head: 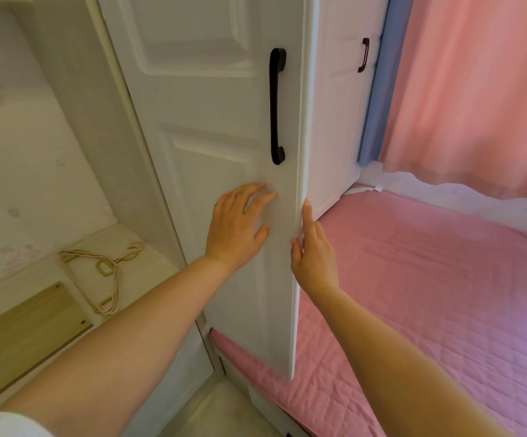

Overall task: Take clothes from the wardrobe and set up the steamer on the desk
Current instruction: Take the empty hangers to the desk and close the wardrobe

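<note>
Pink curtain point(464, 89) (blue-edged) over pink quilted bed point(429, 294), pale walls point(29, 159).

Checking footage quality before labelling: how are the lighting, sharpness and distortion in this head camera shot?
Head view: soft, even light, no glare; the wardrobe door edges bow from wide-angle distortion; left hand and right hand fairly sharp, forearms and frame corners soft.
</note>
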